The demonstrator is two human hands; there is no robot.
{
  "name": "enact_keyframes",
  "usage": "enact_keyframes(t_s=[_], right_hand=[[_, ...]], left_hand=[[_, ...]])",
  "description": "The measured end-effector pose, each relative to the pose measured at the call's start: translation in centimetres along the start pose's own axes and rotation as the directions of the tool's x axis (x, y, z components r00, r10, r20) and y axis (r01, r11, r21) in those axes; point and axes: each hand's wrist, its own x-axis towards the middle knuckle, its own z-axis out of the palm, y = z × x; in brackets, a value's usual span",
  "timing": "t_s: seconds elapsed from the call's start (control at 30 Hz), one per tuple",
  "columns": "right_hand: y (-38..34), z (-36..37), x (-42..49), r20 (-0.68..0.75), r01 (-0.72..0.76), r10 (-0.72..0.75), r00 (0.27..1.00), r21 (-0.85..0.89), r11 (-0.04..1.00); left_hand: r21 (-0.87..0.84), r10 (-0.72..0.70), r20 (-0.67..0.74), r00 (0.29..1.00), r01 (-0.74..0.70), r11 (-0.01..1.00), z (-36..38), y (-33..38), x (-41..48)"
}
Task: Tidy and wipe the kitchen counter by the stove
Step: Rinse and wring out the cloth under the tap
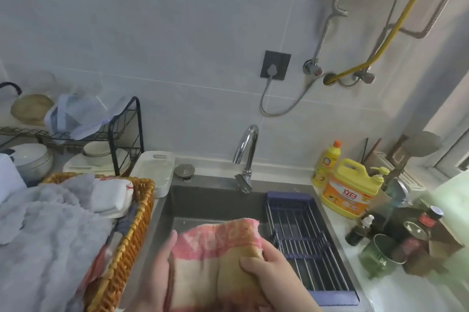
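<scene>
– Pink-and-beige terry cloth (203, 256): where do I have it?
– Over the grey steel sink (203, 200). My right hand (266, 268) is curled round its bunched end; my left hand (162, 268) lies straight-fingered along its edge. I would wring it firmly, low under the curved chrome tap (247, 149).

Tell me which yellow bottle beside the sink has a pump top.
The big handled jug with the orange label; the slim bottle behind it has a plain orange cap instead.
</scene>
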Motion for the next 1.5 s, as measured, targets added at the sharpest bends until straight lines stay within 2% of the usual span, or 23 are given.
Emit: enact_keyframes(t_s=[0.03, 0.07, 0.17, 0.2, 0.23, 0.27, 0.33, 0.4, 0.47, 0.6, 0.7, 0.87, 1.0, 1.17, 1.5], right_hand=[[-0.1, 0.0, 1.2, -0.031, -0.014, 0.014, 0.999, 0.001, 1.000], [-0.1, 0.0, 2.5, -0.059, -0.033, 0.034, 0.998, 0.014, 0.999], [0.1, -0.2, 5.7, -0.085, -0.096, 0.098, 0.992, 0.023, 0.995], [0.2, -0.4, 6.6, -0.088, -0.122, 0.122, 0.989, 0.012, 0.993], [0.4, -0.7, 7.5, -0.086, -0.141, 0.141, 0.986, 0.005, 0.990], [0.6, -0.9, 8.4, -0.081, -0.166, 0.167, 0.983, 0.015, 0.986], [0.8, -1.9, 10.4, -0.091, -0.202, 0.207, 0.974, 0.060, 0.978], [1.3, -3.5, 12.7, -0.142, -0.201, 0.204, 0.969, 0.034, 0.979], [1.4, -5.1, 15.5, -0.211, -0.183, 0.171, 0.962, -0.041, 0.982], [0.7, -6.7, 22.8, -0.232, -0.122, 0.066, 0.971, -0.239, 0.963], [-0.4, -6.7, 27.4, -0.180, -0.025, -0.057, 0.982, -0.423, 0.906], [-0.2, -6.1, 31.9, 0.030, 0.110, -0.121, 0.992, -0.675, 0.729], [0.1, -6.1, 32.9, 0.072, 0.139, -0.126, 0.989, -0.711, 0.690], [-0.1, -6.7, 33.0, 0.096, 0.174, -0.151, 0.984, -0.725, 0.667], [0.7, -7.1, 32.5, 0.099, 0.199, -0.184, 0.978, -0.715, 0.670]], left_hand=[[-0.005, -0.098, 0.036, 0.995, 0.098, 0.995, -1.3, 0.0, 2.0], [0.046, -0.160, -0.077, 0.984, 0.164, 0.985, -2.1, 0.1, 3.1], [0.130, -0.285, 0.012, 0.958, 0.282, 0.951, -3.6, 0.4, 6.3], [0.123, -0.305, -0.037, 0.952, 0.307, 0.944, -3.8, 0.6, 7.3], [0.115, -0.353, -0.038, 0.935, 0.354, 0.928, -4.1, 0.6, 7.5], [0.012, -0.351, -0.104, 0.930, 0.355, 0.935, -4.1, 1.4, 8.3], [-0.077, -0.393, -0.061, 0.918, 0.388, 0.918, -4.3, 1.9, 9.9], [0.010, -0.360, -0.043, 0.932, 0.361, 0.933, -3.3, 1.3, 11.1], [-0.063, -0.333, 0.007, 0.943, 0.332, 0.941, -3.0, 1.1, 11.2], [-0.076, -0.282, -0.086, 0.956, 0.276, 0.958, -1.9, 1.8, 13.0], [-0.062, -0.293, -0.154, 0.944, 0.287, 0.956, -1.9, 1.9, 14.2], [-0.143, -0.236, -0.211, 0.949, 0.209, 0.968, -2.8, 1.9, 16.0], [-0.178, -0.167, -0.273, 0.947, 0.121, 0.977, -2.7, 1.9, 16.9], [-0.139, -0.144, -0.221, 0.965, 0.114, 0.984, -1.2, 2.2, 17.1], [-0.122, -0.149, -0.276, 0.950, 0.120, 0.985, -0.6, 2.0, 17.7]])
